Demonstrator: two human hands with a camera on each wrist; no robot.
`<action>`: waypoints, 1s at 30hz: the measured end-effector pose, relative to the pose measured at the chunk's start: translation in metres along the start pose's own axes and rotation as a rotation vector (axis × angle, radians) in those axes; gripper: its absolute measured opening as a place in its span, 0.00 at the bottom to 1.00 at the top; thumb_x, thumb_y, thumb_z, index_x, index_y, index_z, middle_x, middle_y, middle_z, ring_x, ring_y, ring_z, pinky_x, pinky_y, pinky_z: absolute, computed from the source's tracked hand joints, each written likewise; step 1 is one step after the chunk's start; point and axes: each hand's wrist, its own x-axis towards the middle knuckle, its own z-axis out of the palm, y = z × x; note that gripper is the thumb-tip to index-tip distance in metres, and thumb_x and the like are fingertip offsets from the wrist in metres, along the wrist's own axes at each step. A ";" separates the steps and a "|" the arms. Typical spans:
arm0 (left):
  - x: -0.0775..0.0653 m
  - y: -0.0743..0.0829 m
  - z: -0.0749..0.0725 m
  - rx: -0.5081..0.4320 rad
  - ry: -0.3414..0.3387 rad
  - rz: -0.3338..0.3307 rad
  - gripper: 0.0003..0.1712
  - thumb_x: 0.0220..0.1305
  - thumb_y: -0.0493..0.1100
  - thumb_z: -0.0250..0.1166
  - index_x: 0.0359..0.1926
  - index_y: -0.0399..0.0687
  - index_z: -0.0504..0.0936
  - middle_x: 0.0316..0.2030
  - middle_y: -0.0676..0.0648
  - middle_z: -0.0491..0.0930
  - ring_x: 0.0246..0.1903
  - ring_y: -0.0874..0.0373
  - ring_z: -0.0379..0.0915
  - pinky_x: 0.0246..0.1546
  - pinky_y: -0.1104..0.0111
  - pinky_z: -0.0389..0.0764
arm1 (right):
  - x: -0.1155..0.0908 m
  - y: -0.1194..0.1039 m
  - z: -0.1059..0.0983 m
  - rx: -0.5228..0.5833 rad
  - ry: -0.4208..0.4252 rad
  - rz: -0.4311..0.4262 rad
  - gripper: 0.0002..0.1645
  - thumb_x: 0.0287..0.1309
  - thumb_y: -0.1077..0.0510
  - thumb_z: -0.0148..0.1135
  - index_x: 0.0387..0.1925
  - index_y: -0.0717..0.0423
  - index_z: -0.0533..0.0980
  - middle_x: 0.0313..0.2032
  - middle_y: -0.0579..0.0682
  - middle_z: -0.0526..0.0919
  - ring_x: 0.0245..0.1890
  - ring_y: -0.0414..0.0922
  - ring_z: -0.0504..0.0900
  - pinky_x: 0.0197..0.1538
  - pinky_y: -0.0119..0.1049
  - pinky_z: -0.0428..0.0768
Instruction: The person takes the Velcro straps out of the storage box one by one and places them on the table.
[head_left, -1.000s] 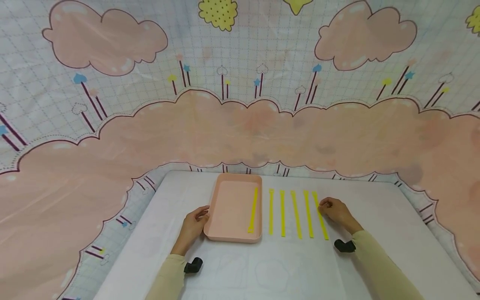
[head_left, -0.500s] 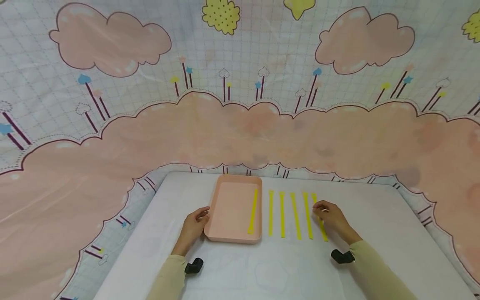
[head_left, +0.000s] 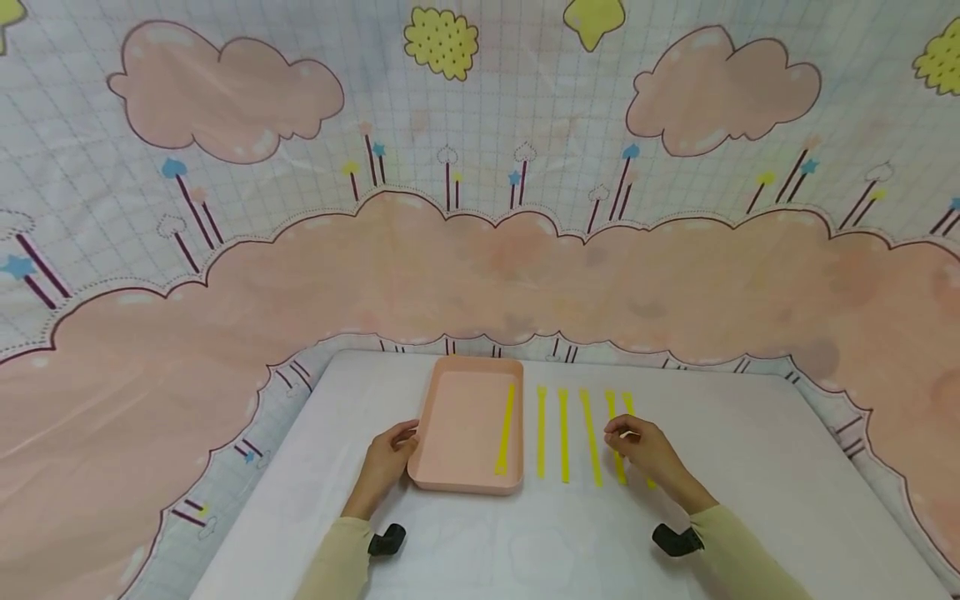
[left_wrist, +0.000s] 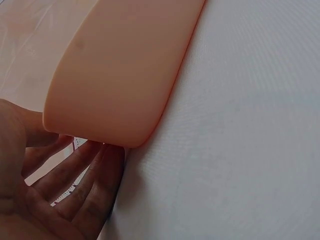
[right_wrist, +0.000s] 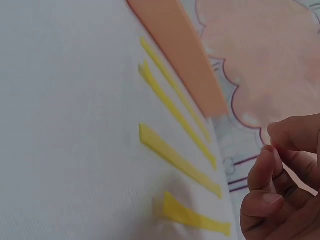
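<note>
A shallow peach-pink tray (head_left: 465, 487) lies on the white table, with one thin yellow strip (head_left: 506, 429) inside along its right side. My left hand (head_left: 386, 462) holds the tray's left edge; in the left wrist view its thumb is at the rim and the fingers (left_wrist: 100, 175) reach the wall from below. Right of the tray, several yellow strips (head_left: 564, 437), each wider at one end, lie side by side. Over the rightmost ones hovers my right hand (head_left: 645, 450), fingers loosely curled, thumb and index tips close together with nothing visible between them. It partly hides two strips.
The white table (head_left: 480, 550) reaches back to a patterned cloth (head_left: 480, 267) with clouds and stars. A black wrist device (head_left: 387, 540) sits by the left sleeve and another black device (head_left: 677, 540) by the right one.
My right hand has moved left, from beside the rightmost strip to above the strips at the row's right end. The left hand and tray stay put; the view tilts slightly upward.
</note>
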 end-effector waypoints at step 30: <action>0.001 -0.001 0.004 0.011 -0.001 0.017 0.21 0.68 0.35 0.60 0.61 0.39 0.78 0.52 0.33 0.81 0.51 0.41 0.80 0.50 0.56 0.81 | -0.017 -0.052 0.026 0.156 -0.142 -0.208 0.11 0.63 0.59 0.64 0.44 0.62 0.77 0.41 0.60 0.82 0.36 0.45 0.85 0.32 0.40 0.84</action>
